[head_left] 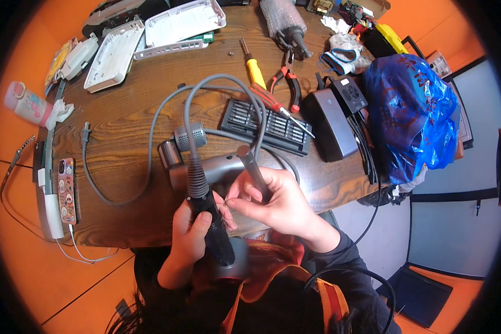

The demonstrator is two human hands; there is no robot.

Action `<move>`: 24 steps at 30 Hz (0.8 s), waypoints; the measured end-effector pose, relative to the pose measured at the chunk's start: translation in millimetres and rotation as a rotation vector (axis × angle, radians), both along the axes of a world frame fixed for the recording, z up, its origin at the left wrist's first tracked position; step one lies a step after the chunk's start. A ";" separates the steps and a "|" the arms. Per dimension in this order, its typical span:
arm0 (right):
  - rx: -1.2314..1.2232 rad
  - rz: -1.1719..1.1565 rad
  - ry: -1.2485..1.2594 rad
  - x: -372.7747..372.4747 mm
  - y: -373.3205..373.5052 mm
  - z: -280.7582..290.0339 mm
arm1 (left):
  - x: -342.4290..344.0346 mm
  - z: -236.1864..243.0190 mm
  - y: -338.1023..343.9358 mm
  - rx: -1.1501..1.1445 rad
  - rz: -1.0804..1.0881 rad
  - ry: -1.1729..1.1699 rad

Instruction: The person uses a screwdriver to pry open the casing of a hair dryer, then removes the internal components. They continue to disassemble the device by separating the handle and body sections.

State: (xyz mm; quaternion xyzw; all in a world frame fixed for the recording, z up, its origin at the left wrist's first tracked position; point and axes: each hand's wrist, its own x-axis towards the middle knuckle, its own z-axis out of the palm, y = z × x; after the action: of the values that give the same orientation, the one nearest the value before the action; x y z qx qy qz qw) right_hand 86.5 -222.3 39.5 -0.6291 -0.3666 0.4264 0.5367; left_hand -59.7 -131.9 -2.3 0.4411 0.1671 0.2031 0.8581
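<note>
Left hand point(190, 229) wrapped round black corded handle point(220, 242), apparently steadying it. Right hand point(281, 206) just beside, fingertips pinched, contents too small to tell; grey rod-like tool point(253, 169) tucked in palm, apparently freeing fingertips. Bit case point(270, 127) beyond.

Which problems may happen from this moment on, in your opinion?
The grey cord from the dark handle in the left hand loops over the bit case; a tug might shift it. The red screwdriver lies partly over that case and might roll off. The right hand holds a grey rod while pinching close to the handle, so the rod might slip.
</note>
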 end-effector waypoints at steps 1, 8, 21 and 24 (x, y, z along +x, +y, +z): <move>0.173 -0.053 0.098 -6.3 -1.8 -2.6 | 0.4 0.9 2.4 -0.077 -0.037 -0.069; 0.216 -0.196 -0.002 -17.7 -7.3 -9.8 | 6.6 10.6 3.4 0.136 -0.022 0.228; 0.254 -0.190 0.191 -18.1 -9.4 -19.5 | 9.4 16.8 3.0 0.128 -0.008 0.196; 0.498 -0.264 0.593 -12.3 -2.9 -24.9 | 9.0 19.4 1.3 0.106 0.025 0.263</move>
State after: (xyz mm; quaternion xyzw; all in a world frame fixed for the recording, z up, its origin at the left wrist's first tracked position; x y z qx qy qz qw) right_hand 74.2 -225.2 14.5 -0.3713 -0.2041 0.4152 0.8051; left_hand -50.7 -130.5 17.0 0.5066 0.2726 0.1625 0.8016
